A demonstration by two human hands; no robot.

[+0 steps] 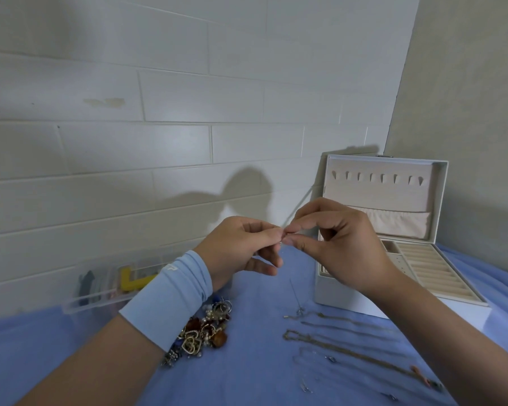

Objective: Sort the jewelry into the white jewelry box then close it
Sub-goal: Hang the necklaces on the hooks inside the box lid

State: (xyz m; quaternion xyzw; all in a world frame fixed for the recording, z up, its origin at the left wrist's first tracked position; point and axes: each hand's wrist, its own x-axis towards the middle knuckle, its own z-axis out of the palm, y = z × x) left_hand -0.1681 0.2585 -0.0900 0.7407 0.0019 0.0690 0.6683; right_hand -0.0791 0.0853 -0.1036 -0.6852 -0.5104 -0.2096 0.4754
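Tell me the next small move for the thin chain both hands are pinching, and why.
Probably lift it right toward the white jewelry box and hang it on a lid hook. The left hand and right hand pinch the thin chain at its top, its tail trailing to the blue cloth; the lid stands open and the hooks look empty.

jewelry pile (201, 332) left, chains (343, 338) right, box (335, 291) behind

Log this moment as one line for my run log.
left hand: pinches thin chain | right hand: pinches same chain | white jewelry box: open | jewelry pile: unsorted on blue cloth
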